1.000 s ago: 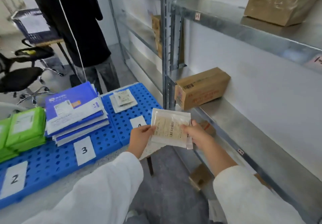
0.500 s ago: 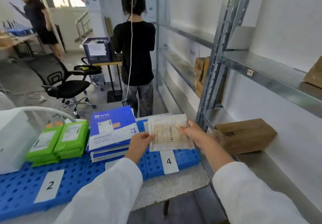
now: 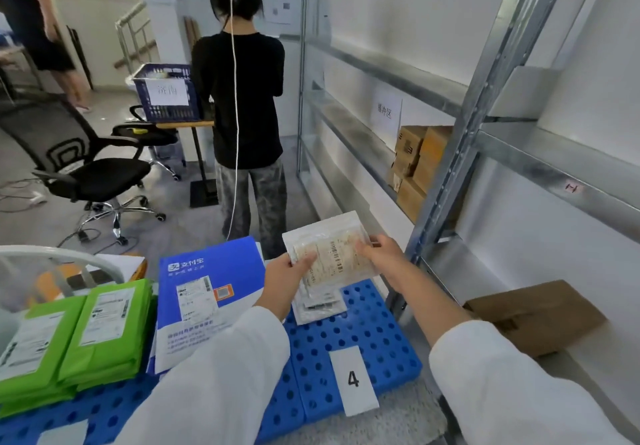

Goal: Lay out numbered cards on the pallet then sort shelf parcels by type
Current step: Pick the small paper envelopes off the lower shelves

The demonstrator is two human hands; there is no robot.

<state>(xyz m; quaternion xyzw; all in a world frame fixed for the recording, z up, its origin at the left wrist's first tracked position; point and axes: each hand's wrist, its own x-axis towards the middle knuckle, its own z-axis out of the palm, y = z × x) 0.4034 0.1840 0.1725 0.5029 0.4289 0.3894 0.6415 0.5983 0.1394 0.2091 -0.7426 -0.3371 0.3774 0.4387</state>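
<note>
Clear parcel (image 3: 332, 250) pinched at both side edges, left hand (image 3: 284, 276) and right hand (image 3: 379, 254) closed on it, held above the small flat pile (image 3: 320, 302) just below the hands, beyond card 4 (image 3: 353, 380) on the blue pallet (image 3: 374, 333). Risk: slick film slips from fingertip grip, or lands skewed and slides off pile toward blue envelopes (image 3: 207, 292) left of left hand, mixing types.

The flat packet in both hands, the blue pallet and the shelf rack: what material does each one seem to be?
The flat packet looks like clear, slightly glossy plastic film over a printed paper label; it bends softly. The blue pallet seems moulded hard plastic, matte, with regular round holes. The shelf rack looks like galvanised steel: grey, dull-shiny, with punched uprights.
</note>
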